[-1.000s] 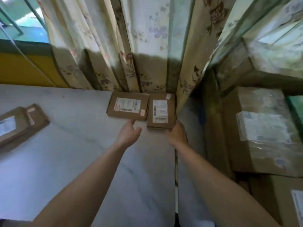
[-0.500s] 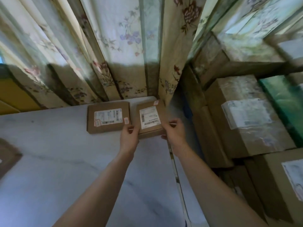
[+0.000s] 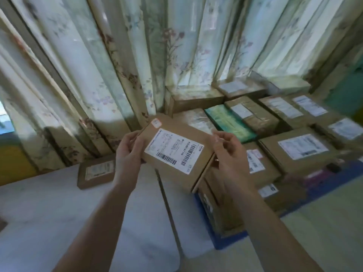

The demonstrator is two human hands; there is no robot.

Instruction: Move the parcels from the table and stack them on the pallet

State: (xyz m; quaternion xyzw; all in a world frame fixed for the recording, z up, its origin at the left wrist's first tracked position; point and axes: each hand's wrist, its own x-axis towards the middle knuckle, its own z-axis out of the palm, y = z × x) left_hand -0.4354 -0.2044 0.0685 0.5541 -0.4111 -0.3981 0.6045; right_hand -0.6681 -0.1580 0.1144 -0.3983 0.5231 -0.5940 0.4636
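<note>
A small flat brown parcel (image 3: pixel 198 163) with a white barcode label is lifted off the white table (image 3: pixel 78 213), held between both hands. My left hand (image 3: pixel 127 152) grips its left edge and my right hand (image 3: pixel 227 152) grips its right edge. The parcel hangs tilted over the table's right end, next to the stack. A second flat brown parcel (image 3: pixel 96 171) lies on the table by the curtain. To the right, several labelled cardboard parcels (image 3: pixel 302 150) are stacked on a blue pallet (image 3: pixel 225 244); a green box (image 3: pixel 227 122) sits among them.
Floral curtains (image 3: pixel 137 55) hang right behind the table and the stack. A yellow wall (image 3: pixel 13 165) shows at the far left. A dark object (image 3: pixel 3 224) pokes in at the table's left edge. Pale floor (image 3: pixel 324 232) lies in front of the pallet.
Both hands closed on the right-hand parcel, lifted it off the table and carried it right toward the stack. My view swung right, bringing the stack and the pallet into sight.
</note>
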